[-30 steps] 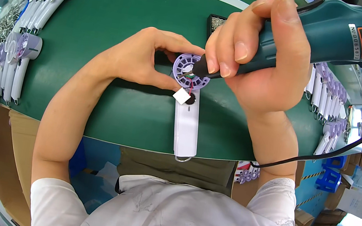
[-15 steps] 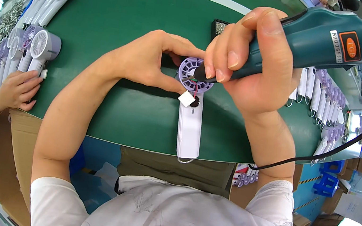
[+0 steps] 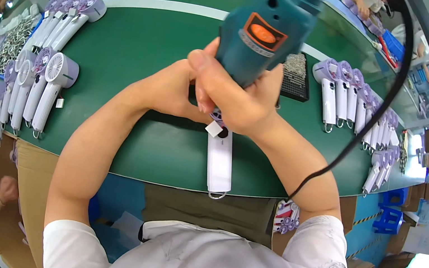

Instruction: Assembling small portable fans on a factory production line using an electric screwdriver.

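A white handheld fan [image 3: 219, 160] with a purple head lies on the green table in front of me, its wire loop at the table's front edge. My left hand [image 3: 173, 90] is closed around the fan's head, which is mostly hidden under my hands. A small white square piece [image 3: 214, 129] sits by the base of the head. My right hand [image 3: 238, 95] grips a teal electric screwdriver [image 3: 267, 23], held nearly upright over the fan head. Its tip is hidden by my fingers.
A black tray [image 3: 296, 85] of small metal screws stands beyond my right hand. Rows of similar fans [image 3: 76, 26] lie at the left, with more fans [image 3: 341, 90] at the right. The screwdriver's black cord [image 3: 366, 125] loops past my right forearm. A co-worker's hand [image 3: 8, 189] is at the left.
The screwdriver has swung from leaning right to nearly upright, and my right hand has moved left over the fan head. The co-worker's hand has left the fans at the left and dropped lower.
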### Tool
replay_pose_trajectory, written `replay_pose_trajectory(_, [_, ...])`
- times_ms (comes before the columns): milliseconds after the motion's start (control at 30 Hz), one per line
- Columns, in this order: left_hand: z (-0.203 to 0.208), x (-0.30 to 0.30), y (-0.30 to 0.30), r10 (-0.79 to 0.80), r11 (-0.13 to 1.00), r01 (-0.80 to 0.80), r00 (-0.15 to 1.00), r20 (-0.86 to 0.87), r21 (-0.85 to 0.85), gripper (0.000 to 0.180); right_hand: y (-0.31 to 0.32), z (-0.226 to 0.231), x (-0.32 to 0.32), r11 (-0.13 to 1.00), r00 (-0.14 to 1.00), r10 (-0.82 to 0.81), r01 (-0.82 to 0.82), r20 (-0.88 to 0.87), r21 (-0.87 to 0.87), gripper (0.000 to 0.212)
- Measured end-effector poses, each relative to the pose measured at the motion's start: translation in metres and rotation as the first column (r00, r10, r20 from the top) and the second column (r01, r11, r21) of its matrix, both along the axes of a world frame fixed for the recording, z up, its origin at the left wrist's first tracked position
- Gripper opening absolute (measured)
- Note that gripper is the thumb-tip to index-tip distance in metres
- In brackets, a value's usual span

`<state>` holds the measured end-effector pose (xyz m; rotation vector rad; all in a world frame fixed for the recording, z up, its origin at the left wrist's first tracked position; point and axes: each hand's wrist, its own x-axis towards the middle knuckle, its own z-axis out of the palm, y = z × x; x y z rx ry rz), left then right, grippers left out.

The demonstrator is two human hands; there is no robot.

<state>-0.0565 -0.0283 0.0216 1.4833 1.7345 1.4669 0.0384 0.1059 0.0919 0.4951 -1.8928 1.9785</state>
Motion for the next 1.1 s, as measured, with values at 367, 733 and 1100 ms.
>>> replay_pose_trajectory(367, [0.008,0.003,0.000,0.050,0.992,-0.020,0.968,0.246,-0.124,0.096,0.008,0.006,0.002,0.999,0.998,0.038,-0.039,0.049,0.010,0.016])
replay_pose_trajectory(733, [0.006,-0.003,0.003,-0.017,0.988,0.004,0.997,-0.081,-0.156,0.070,0.167,-0.005,0.010,0.792,0.774,-0.588,0.489,-0.237,-0.367,0.020])
replay_pose_trajectory(1100, [0.009,0.000,0.001,-0.020,0.988,0.018,1.000,-0.010,-0.152,0.073,0.184,-0.034,-0.004,0.744,0.726,-0.661,0.601,-0.191,-0.292,0.022])
